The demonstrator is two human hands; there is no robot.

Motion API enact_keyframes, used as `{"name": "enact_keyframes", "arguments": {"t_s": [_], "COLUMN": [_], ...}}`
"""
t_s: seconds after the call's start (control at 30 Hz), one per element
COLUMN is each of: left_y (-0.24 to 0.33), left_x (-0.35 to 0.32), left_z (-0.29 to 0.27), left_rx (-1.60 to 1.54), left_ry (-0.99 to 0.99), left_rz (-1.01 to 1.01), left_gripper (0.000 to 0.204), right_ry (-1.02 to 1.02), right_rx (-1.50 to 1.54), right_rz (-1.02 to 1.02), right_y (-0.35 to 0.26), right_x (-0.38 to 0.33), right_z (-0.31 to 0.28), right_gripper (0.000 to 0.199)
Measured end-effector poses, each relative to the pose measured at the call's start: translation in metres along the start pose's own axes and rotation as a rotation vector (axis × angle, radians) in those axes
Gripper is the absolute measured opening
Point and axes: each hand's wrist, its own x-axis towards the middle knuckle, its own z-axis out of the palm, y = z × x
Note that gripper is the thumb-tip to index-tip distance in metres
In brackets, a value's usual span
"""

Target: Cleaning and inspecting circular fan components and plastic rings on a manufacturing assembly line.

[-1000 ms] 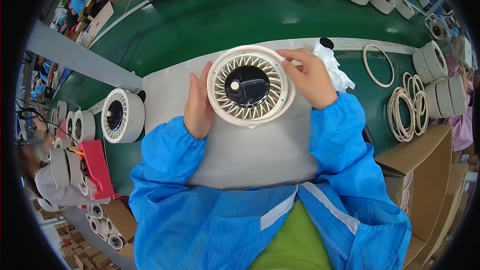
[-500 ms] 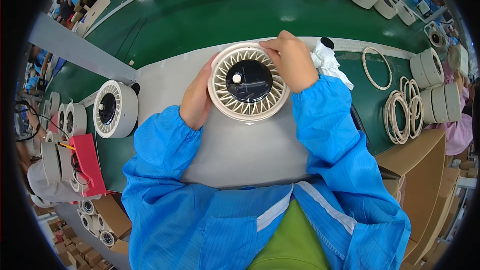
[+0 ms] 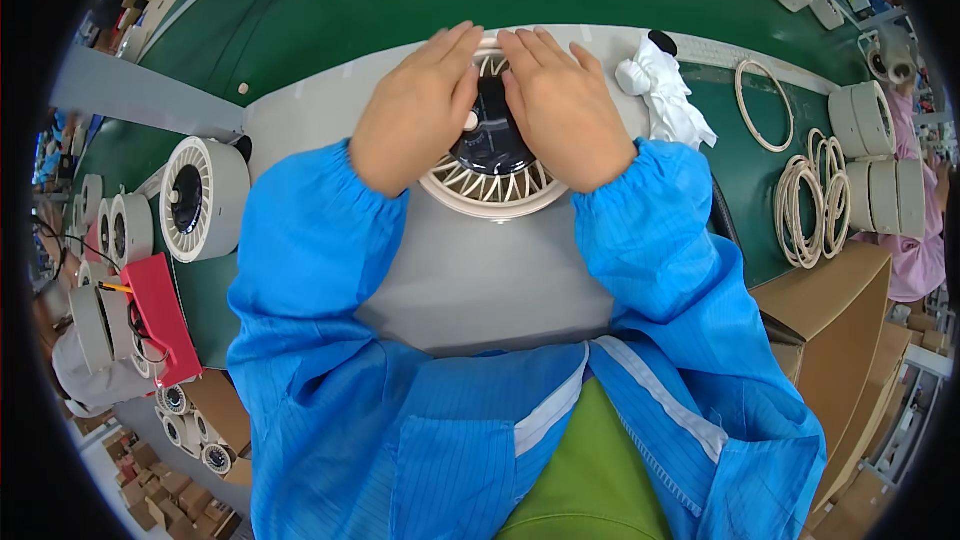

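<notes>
A round, cream-coloured fan housing (image 3: 492, 145) lies on the grey mat in front of me, its radial grille facing up around a glossy black centre disc. A small light knob (image 3: 470, 122) sits on the left part of that disc. My left hand (image 3: 415, 110) rests flat over the housing's left side, and my right hand (image 3: 568, 110) lies over its right side. Both have their fingers stretched toward the far rim, which a cream ring (image 3: 488, 42) edges. Fingers and palms hide much of the upper grille.
To the left stands a similar fan unit (image 3: 205, 200), beside a red bin (image 3: 162, 320). A crumpled white cloth (image 3: 665, 95), a single cream ring (image 3: 764, 105) and several looped rings (image 3: 800, 208) lie right. Stacked units (image 3: 885, 198) and an open cardboard box (image 3: 835, 315) stand beyond.
Both hands have gone from gripping the housing's sides and rim to lying flat across its top. The surroundings have shifted in view, as the head has moved.
</notes>
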Motion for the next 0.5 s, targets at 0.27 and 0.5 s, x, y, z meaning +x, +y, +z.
{"name": "enact_keyframes", "arguments": {"t_s": [0.27,0.5], "left_y": [0.012,0.012], "left_x": [0.0,-0.003], "left_z": [0.002,0.002], "left_rx": [0.086,-0.18], "left_ry": [-0.038,-0.062], "left_rz": [0.052,-0.057], "left_gripper": [0.027,0.029], "right_ry": [-0.234,0.077], "right_rx": [0.265,0.572], "right_rz": [0.064,-0.107], "right_y": [0.008,0.045], "right_x": [0.004,0.002], "right_z": [-0.015,0.004], "right_gripper": [0.032,0.036]}}
